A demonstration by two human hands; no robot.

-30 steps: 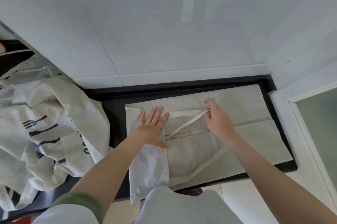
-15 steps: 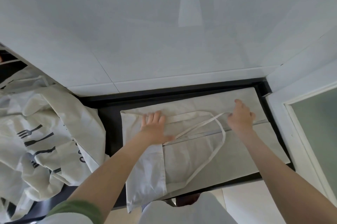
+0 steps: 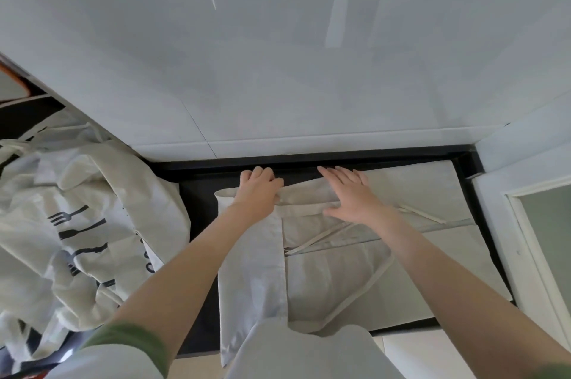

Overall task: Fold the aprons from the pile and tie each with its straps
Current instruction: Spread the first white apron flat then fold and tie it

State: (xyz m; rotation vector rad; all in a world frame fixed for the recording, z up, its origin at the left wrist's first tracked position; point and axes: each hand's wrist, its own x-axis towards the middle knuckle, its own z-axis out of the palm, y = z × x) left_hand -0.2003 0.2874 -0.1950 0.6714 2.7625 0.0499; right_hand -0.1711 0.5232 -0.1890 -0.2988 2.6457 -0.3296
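Since I steer from a distance, I list outward from the grip. Left hand [image 3: 258, 193]: fingers curled over the far hem of the apron [image 3: 417, 270], holding that edge, I judge, so the cloth cannot creep while it is squared. Right hand [image 3: 349, 195]: just beside it, fingers straight and slightly spread, palm pressed flat on the fabric, apparently smoothing the fold line. Apron: partly folded, laid lengthwise on the dark table [image 3: 200, 224], its near left corner hanging over the front edge. Broad strap [image 3: 369, 287]: looped loose on top of the cloth. Thin tie [image 3: 318, 238]: lying slack across the middle crease, not yet knotted. Pile [image 3: 77, 224]: unfolded aprons with cutlery print, heaped at the left, apart from the working piece. Wall [image 3: 278, 69]: white, directly behind the table.
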